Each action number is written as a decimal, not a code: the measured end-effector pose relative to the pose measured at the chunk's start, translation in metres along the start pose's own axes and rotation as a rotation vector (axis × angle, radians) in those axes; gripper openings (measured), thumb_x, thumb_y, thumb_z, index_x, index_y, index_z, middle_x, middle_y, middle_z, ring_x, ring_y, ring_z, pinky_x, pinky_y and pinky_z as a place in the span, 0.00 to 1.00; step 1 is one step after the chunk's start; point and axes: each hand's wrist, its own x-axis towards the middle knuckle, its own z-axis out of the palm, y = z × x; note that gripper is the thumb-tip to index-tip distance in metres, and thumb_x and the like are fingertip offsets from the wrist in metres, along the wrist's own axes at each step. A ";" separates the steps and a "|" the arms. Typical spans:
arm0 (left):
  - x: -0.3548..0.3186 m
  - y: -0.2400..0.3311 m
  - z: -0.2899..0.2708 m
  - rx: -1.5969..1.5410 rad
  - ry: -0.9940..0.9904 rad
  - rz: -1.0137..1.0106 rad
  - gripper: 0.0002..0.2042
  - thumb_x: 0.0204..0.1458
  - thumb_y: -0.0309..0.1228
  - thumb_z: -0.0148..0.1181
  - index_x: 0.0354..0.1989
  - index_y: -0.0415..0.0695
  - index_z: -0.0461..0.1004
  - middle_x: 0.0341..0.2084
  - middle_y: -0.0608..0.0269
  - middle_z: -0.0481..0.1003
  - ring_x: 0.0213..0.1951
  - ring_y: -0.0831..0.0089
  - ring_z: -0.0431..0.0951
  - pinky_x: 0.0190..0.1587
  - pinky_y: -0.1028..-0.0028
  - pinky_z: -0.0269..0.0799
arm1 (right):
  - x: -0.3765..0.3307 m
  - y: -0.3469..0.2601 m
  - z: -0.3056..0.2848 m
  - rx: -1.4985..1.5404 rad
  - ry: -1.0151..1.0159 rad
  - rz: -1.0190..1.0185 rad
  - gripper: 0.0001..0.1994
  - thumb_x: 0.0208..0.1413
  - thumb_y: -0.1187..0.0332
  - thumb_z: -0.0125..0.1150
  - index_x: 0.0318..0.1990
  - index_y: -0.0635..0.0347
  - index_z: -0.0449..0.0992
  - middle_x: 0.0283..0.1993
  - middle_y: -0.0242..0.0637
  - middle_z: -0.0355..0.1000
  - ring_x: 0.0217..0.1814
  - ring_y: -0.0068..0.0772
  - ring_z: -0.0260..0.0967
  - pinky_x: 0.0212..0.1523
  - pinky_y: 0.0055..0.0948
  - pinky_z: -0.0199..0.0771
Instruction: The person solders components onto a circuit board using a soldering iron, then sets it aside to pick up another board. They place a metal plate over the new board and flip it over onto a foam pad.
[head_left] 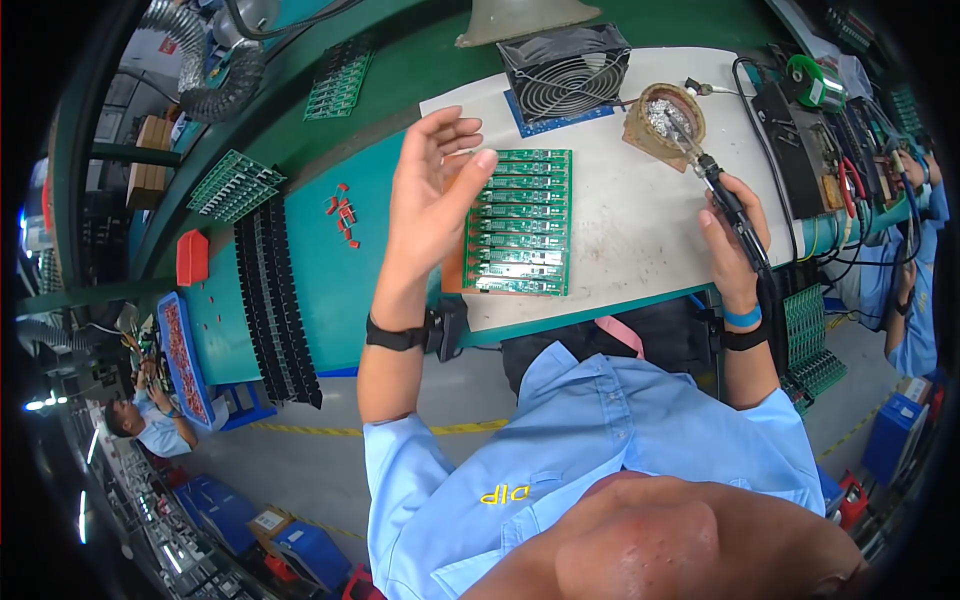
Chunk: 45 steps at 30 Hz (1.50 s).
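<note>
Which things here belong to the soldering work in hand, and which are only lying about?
In use:
- soldering iron in the right hand
- green circuit board panel beside the open, raised left hand
- tip cleaner pot where the iron's tip rests

Lying about:
- small fan
- red parts on the green table
- black trays
- red bin

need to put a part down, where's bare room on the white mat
Bare white mat lies between the green circuit board panel and the right hand with its soldering iron. It is crowded at the far edge, by the fan and the tip-cleaner pot.
</note>
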 end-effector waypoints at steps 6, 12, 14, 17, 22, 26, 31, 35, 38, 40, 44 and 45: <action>0.006 -0.023 -0.012 0.764 -0.100 0.136 0.22 0.59 0.31 0.70 0.60 0.39 0.74 0.53 0.53 0.80 0.58 0.61 0.77 0.62 0.60 0.71 | -0.004 -0.006 0.001 -0.126 -0.047 -0.034 0.24 0.60 0.79 0.69 0.64 0.66 0.72 0.53 0.37 0.75 0.50 0.22 0.72 0.53 0.23 0.75; 0.004 -0.024 -0.012 0.885 -0.116 0.263 0.19 0.57 0.31 0.71 0.55 0.39 0.78 0.52 0.53 0.81 0.57 0.57 0.78 0.61 0.62 0.71 | -0.002 -0.005 0.001 -0.155 -0.082 -0.050 0.24 0.60 0.80 0.69 0.64 0.66 0.72 0.54 0.37 0.74 0.49 0.22 0.71 0.52 0.22 0.74; 0.001 -0.024 -0.011 0.913 -0.145 0.287 0.19 0.56 0.30 0.71 0.54 0.39 0.79 0.53 0.52 0.81 0.57 0.55 0.77 0.61 0.62 0.71 | -0.002 -0.007 0.001 -0.161 -0.105 -0.078 0.24 0.60 0.81 0.68 0.63 0.66 0.72 0.54 0.38 0.73 0.49 0.22 0.71 0.52 0.23 0.74; 0.000 -0.023 -0.012 0.932 -0.171 0.304 0.19 0.55 0.30 0.72 0.54 0.39 0.79 0.53 0.52 0.81 0.57 0.54 0.77 0.61 0.61 0.71 | -0.005 -0.006 0.000 -0.160 -0.110 -0.109 0.24 0.60 0.81 0.67 0.63 0.67 0.71 0.54 0.39 0.73 0.49 0.24 0.71 0.52 0.24 0.74; -0.001 -0.027 -0.012 0.863 -0.193 0.292 0.17 0.54 0.32 0.73 0.51 0.39 0.81 0.52 0.54 0.81 0.58 0.54 0.77 0.62 0.59 0.68 | -0.007 -0.005 -0.003 -0.155 -0.118 -0.154 0.24 0.58 0.81 0.68 0.62 0.68 0.71 0.55 0.41 0.72 0.49 0.27 0.71 0.53 0.27 0.73; 0.005 -0.026 -0.012 0.878 -0.231 0.319 0.17 0.54 0.33 0.73 0.50 0.41 0.82 0.54 0.54 0.81 0.60 0.52 0.76 0.65 0.57 0.65 | -0.010 -0.027 0.000 -0.155 -0.245 -0.224 0.25 0.55 0.80 0.70 0.60 0.69 0.72 0.52 0.43 0.72 0.47 0.30 0.71 0.51 0.29 0.72; 0.002 -0.034 -0.019 0.953 -0.286 0.358 0.18 0.55 0.35 0.72 0.52 0.44 0.83 0.57 0.54 0.80 0.63 0.51 0.74 0.67 0.53 0.62 | -0.006 -0.051 0.021 -0.143 -0.453 -0.240 0.23 0.47 0.79 0.74 0.54 0.69 0.78 0.42 0.46 0.78 0.41 0.35 0.78 0.43 0.29 0.76; -0.001 -0.035 -0.019 0.988 -0.358 0.330 0.18 0.55 0.37 0.72 0.54 0.47 0.83 0.60 0.56 0.78 0.66 0.51 0.72 0.71 0.49 0.58 | -0.010 -0.047 0.033 -0.097 -0.500 -0.171 0.21 0.46 0.80 0.73 0.52 0.68 0.80 0.39 0.44 0.79 0.38 0.36 0.79 0.40 0.29 0.76; -0.004 -0.035 -0.017 1.019 -0.379 0.306 0.18 0.55 0.37 0.72 0.54 0.49 0.83 0.61 0.58 0.77 0.67 0.51 0.70 0.73 0.46 0.54 | -0.012 -0.045 0.036 -0.116 -0.526 -0.169 0.21 0.47 0.81 0.71 0.51 0.69 0.78 0.38 0.45 0.77 0.38 0.36 0.76 0.40 0.31 0.74; -0.004 -0.035 -0.016 1.020 -0.386 0.303 0.18 0.55 0.37 0.72 0.54 0.49 0.84 0.62 0.58 0.77 0.68 0.51 0.70 0.73 0.45 0.53 | -0.011 -0.044 0.039 -0.124 -0.540 -0.169 0.21 0.47 0.81 0.70 0.51 0.70 0.77 0.37 0.46 0.76 0.37 0.36 0.74 0.41 0.31 0.73; -0.006 -0.035 -0.015 1.036 -0.401 0.299 0.17 0.56 0.37 0.72 0.53 0.50 0.84 0.62 0.59 0.77 0.68 0.52 0.70 0.74 0.43 0.52 | -0.007 -0.041 0.043 -0.127 -0.527 -0.174 0.21 0.46 0.82 0.70 0.51 0.70 0.78 0.37 0.45 0.76 0.37 0.36 0.74 0.40 0.31 0.73; -0.006 -0.035 -0.016 1.049 -0.409 0.297 0.17 0.55 0.37 0.72 0.53 0.49 0.84 0.62 0.59 0.77 0.68 0.52 0.70 0.74 0.43 0.52 | -0.006 -0.040 0.045 -0.129 -0.527 -0.177 0.21 0.47 0.82 0.70 0.51 0.70 0.78 0.37 0.45 0.76 0.36 0.36 0.74 0.40 0.31 0.73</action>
